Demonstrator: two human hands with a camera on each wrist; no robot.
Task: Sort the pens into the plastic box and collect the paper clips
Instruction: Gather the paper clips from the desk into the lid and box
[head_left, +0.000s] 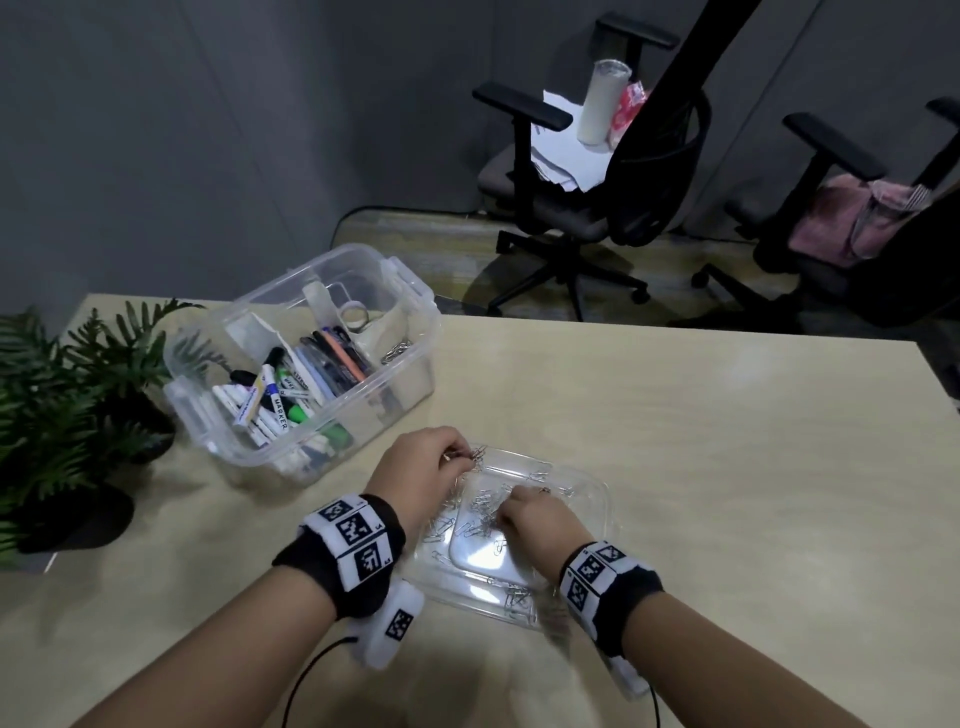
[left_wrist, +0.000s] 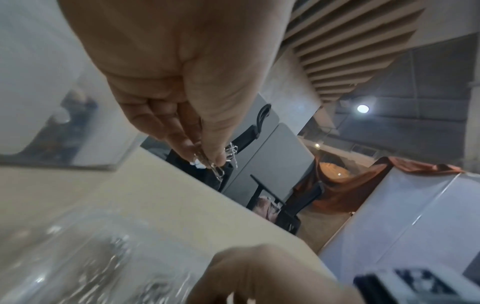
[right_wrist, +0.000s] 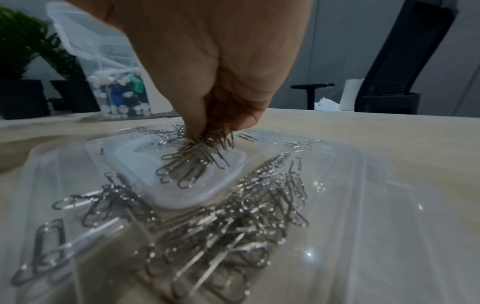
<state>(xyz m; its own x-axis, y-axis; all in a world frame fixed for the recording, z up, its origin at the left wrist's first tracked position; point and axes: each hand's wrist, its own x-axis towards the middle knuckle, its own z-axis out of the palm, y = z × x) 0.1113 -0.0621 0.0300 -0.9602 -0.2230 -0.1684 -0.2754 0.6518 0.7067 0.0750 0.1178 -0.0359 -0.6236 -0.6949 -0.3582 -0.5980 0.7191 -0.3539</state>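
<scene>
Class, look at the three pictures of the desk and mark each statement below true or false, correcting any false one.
1. The left hand pinches a few paper clips. True.
2. The right hand rests flat and holds nothing. False: its fingers pinch a bunch of paper clips over the clear lid.
3. The pens lie loose on the table. False: they lie in the plastic box.
4. A potted plant stands left of the plastic box. True.
5. The clear lid is closed on the plastic box. False: it lies on the table, holding clips.
</scene>
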